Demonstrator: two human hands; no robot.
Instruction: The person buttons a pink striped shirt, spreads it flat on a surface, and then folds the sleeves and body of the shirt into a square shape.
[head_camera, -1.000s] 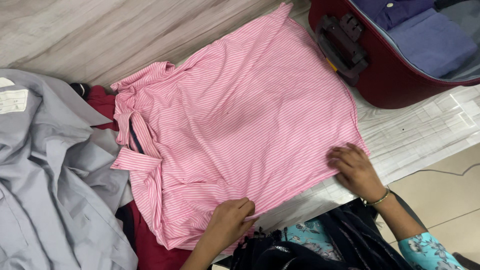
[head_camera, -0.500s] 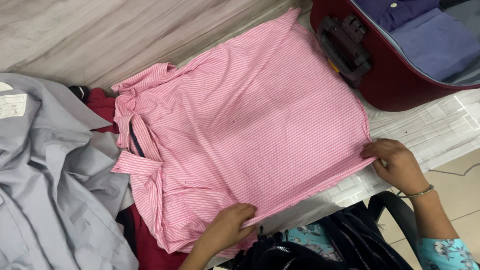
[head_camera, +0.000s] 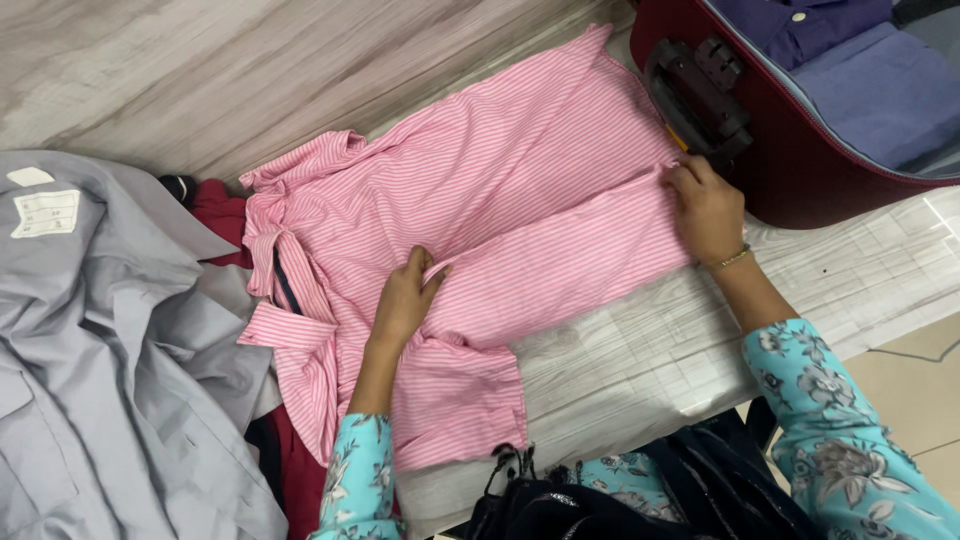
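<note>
left hand (head_camera: 405, 298), right hand (head_camera: 707, 208), folding pink shirt (head_camera: 500, 200)

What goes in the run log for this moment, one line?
left hand: grip on shirt fold | right hand: grip on fold's other end | suitcase: open | grey shirt: heaped at left

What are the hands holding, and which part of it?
Both hold the pink striped shirt by its folded-over edge: left hand mid-edge, right hand at the corner.

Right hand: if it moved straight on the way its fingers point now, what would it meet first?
The right hand points up and slightly left. It would probably meet the black handle of the dark red suitcase first, just beyond the pink striped shirt.
</note>
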